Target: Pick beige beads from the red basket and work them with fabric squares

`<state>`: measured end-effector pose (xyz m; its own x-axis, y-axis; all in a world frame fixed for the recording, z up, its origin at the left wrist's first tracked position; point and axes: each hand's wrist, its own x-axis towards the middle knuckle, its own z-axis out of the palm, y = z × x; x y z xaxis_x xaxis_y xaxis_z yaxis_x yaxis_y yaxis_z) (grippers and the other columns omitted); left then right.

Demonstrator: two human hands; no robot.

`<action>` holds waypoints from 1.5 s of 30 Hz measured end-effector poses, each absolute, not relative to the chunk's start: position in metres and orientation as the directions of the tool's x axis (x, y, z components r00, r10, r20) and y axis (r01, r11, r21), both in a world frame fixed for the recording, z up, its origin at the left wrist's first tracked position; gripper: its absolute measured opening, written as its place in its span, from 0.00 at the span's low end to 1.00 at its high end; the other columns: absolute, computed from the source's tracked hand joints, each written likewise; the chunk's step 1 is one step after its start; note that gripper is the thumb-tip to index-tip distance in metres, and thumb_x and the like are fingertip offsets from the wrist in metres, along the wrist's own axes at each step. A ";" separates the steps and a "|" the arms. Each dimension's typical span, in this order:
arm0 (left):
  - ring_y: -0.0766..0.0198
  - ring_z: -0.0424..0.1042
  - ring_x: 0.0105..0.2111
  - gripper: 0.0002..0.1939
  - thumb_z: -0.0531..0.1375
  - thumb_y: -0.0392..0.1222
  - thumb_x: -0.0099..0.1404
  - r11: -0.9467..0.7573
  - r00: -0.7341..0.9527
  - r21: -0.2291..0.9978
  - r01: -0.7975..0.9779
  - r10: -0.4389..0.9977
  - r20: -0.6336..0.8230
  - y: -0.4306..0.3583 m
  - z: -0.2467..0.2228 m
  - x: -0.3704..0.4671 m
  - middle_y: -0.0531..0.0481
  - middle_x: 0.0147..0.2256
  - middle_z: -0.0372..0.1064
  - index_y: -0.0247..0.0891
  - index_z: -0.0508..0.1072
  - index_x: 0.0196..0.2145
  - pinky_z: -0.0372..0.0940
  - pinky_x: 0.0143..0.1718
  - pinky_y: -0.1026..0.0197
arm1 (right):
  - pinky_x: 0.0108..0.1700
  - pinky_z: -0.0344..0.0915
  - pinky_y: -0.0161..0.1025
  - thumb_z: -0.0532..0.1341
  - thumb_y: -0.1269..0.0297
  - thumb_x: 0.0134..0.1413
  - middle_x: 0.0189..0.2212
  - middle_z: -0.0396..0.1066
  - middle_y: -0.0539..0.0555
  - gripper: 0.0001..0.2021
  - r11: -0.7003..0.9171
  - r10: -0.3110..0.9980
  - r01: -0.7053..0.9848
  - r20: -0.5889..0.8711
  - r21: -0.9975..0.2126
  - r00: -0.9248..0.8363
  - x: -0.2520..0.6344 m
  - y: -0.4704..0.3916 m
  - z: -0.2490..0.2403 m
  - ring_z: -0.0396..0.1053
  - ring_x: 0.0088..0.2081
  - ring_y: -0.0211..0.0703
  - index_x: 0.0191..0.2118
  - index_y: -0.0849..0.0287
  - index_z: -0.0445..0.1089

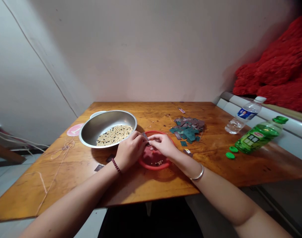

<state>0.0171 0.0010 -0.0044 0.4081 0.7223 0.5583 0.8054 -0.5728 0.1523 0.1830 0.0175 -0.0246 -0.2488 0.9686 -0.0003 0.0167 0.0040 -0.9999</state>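
Observation:
Over a red mesh basket (154,168), my left hand (132,147) and my right hand (163,144) meet at the fingertips. Both are closed in a pinch around a small dark packet (145,135), mostly covered by the fingers. A few pale beads (160,162) lie in the basket. Left of it a wide steel bowl (91,129) holds many cream beads with some dark ones (115,134). To the right is a pile of small green and brown squares (189,129).
A clear bottle (242,115) and a green-labelled bottle (257,136) stand at the right, with two green caps (230,155) beside them. Loose string (66,145) trails over the left side of the wooden table (74,178). Red fluffy material (284,62) is heaped at the back right.

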 end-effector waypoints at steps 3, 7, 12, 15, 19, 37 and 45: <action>0.71 0.65 0.29 0.09 0.52 0.43 0.65 -0.573 0.408 0.156 0.805 0.724 0.556 0.001 -0.004 0.017 0.51 0.37 0.66 0.39 0.70 0.34 0.59 0.27 0.67 | 0.25 0.65 0.28 0.61 0.67 0.47 0.29 0.74 0.53 0.08 0.006 0.967 0.009 0.003 -1.000 -0.255 0.183 0.018 -0.025 0.69 0.23 0.32 0.36 0.62 0.73; 0.70 0.66 0.30 0.09 0.52 0.43 0.65 -0.579 0.412 0.163 0.799 0.725 0.552 0.001 -0.005 0.017 0.50 0.37 0.66 0.39 0.70 0.34 0.60 0.28 0.67 | 0.25 0.65 0.29 0.61 0.68 0.47 0.30 0.74 0.54 0.09 0.000 0.969 0.005 -0.001 -1.000 -0.249 0.183 0.017 -0.025 0.69 0.24 0.32 0.36 0.63 0.73; 0.70 0.67 0.30 0.09 0.52 0.43 0.66 -0.581 0.415 0.158 0.798 0.721 0.554 0.001 -0.005 0.017 0.50 0.38 0.67 0.39 0.70 0.34 0.60 0.28 0.67 | 0.27 0.66 0.30 0.61 0.68 0.47 0.30 0.74 0.54 0.09 0.020 0.967 -0.006 0.020 -1.000 -0.254 0.183 0.017 -0.024 0.69 0.24 0.32 0.36 0.63 0.73; 0.70 0.67 0.30 0.09 0.52 0.43 0.65 -0.582 0.413 0.163 0.796 0.721 0.557 0.001 -0.005 0.017 0.50 0.38 0.67 0.39 0.70 0.35 0.60 0.28 0.67 | 0.26 0.66 0.29 0.61 0.68 0.47 0.30 0.74 0.54 0.09 0.016 0.968 0.012 0.013 -1.000 -0.249 0.183 0.017 -0.023 0.69 0.24 0.32 0.36 0.63 0.73; 0.70 0.67 0.30 0.09 0.52 0.43 0.65 -0.580 0.414 0.162 0.798 0.724 0.553 0.001 -0.005 0.017 0.50 0.38 0.67 0.39 0.70 0.35 0.61 0.28 0.67 | 0.27 0.66 0.29 0.60 0.69 0.47 0.30 0.74 0.54 0.08 0.013 0.969 0.007 0.011 -1.000 -0.247 0.182 0.016 -0.022 0.69 0.24 0.32 0.36 0.63 0.73; 0.69 0.67 0.30 0.08 0.53 0.43 0.65 -0.581 0.418 0.167 0.796 0.729 0.542 -0.001 -0.002 0.018 0.50 0.38 0.67 0.40 0.70 0.35 0.61 0.28 0.67 | 0.27 0.66 0.30 0.61 0.67 0.46 0.30 0.74 0.54 0.09 0.014 0.965 0.007 0.011 -1.000 -0.263 0.183 0.017 -0.024 0.69 0.24 0.33 0.35 0.63 0.73; 0.70 0.67 0.31 0.09 0.52 0.43 0.66 -0.587 0.421 0.170 0.791 0.726 0.544 -0.001 -0.002 0.018 0.50 0.38 0.67 0.39 0.70 0.35 0.61 0.29 0.67 | 0.26 0.65 0.30 0.61 0.67 0.46 0.29 0.74 0.54 0.09 0.016 0.966 0.015 0.011 -1.000 -0.260 0.183 0.017 -0.023 0.69 0.24 0.33 0.36 0.63 0.73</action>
<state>0.0181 -0.0005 -0.0019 0.4214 0.7258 0.5438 0.7914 -0.5871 0.1703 0.1830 0.0165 -0.0233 -0.2595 0.9657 0.0110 0.0153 0.0155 -0.9998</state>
